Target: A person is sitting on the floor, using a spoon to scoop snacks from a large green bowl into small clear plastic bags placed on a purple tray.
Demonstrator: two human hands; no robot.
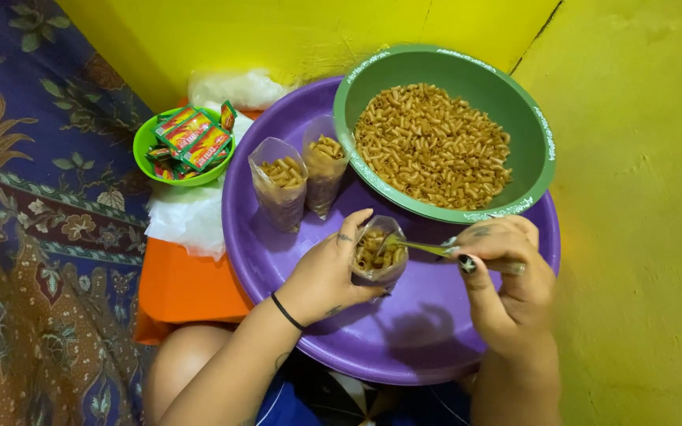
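Note:
My left hand (325, 272) grips a small clear plastic bag (379, 256) partly filled with brown macaroni-shaped snacks, upright over a large purple tray (404, 339). My right hand (507, 284) holds a metal spoon (424, 248) whose bowl dips into the mouth of that bag. Behind them a green bowl (534, 150) holds a heap of the same snacks (432, 146). Two other filled clear bags (279, 185) (324, 164) stand upright on the tray's left part.
A small green bowl (145, 146) with red and green sachets sits left of the tray, on white plastic bags (187, 217) and an orange surface (183, 288). A patterned cloth (33, 237) lies at the left. Yellow walls (641, 197) close the back and right.

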